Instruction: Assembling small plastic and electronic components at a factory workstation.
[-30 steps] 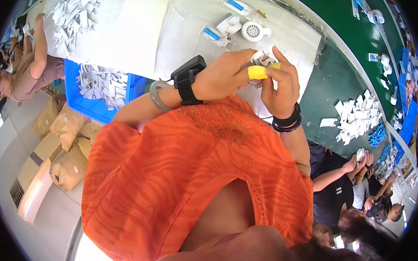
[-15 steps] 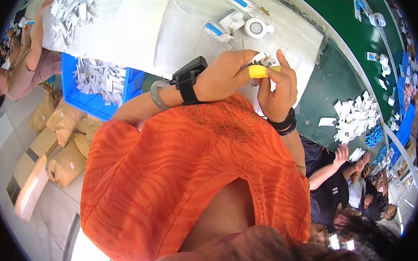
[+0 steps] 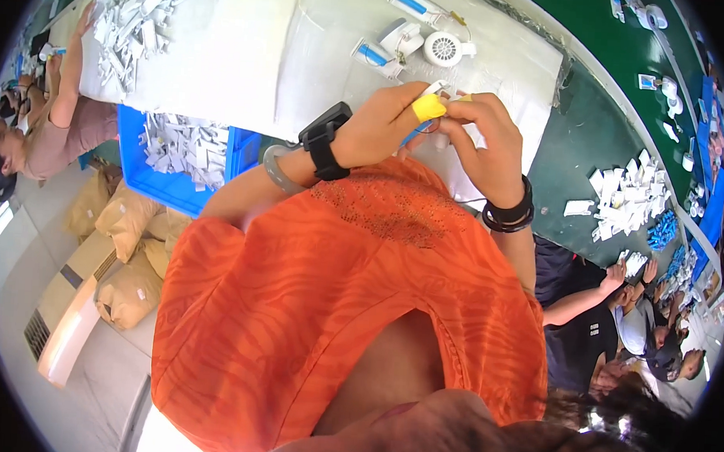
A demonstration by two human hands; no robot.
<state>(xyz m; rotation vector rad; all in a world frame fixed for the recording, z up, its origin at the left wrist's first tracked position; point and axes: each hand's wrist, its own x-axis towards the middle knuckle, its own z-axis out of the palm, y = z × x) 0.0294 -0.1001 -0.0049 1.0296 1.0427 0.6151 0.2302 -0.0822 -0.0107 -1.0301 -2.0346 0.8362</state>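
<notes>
Close in front of my orange top, both hands meet around a small white plastic fan part (image 3: 437,87). A blue cylinder (image 3: 417,133) shows below my left thumb, which has a yellow wrap. My left hand (image 3: 384,125) grips the part from its side, fingers curled around it. Thumb and forefinger of my right hand (image 3: 490,147) pinch at the other side of the part; fingers hide what lies between them. Just beyond my hands lie a white round fan head (image 3: 443,48), another white fan housing (image 3: 402,37) and white handle shells with blue cylinders (image 3: 373,55).
White plastic pieces are heaped (image 3: 135,30) on the table at far left. A blue crate (image 3: 243,150) of white pieces stands below. Brown bags (image 3: 129,296) lie on the floor. At right are white shells (image 3: 630,191), blue cylinders (image 3: 662,231) and co-workers' hands (image 3: 613,276).
My right hand has turned and moved slightly, its raised forefinger now bent down to the part. The part has tilted in my left hand, and its blue cylinder now shows.
</notes>
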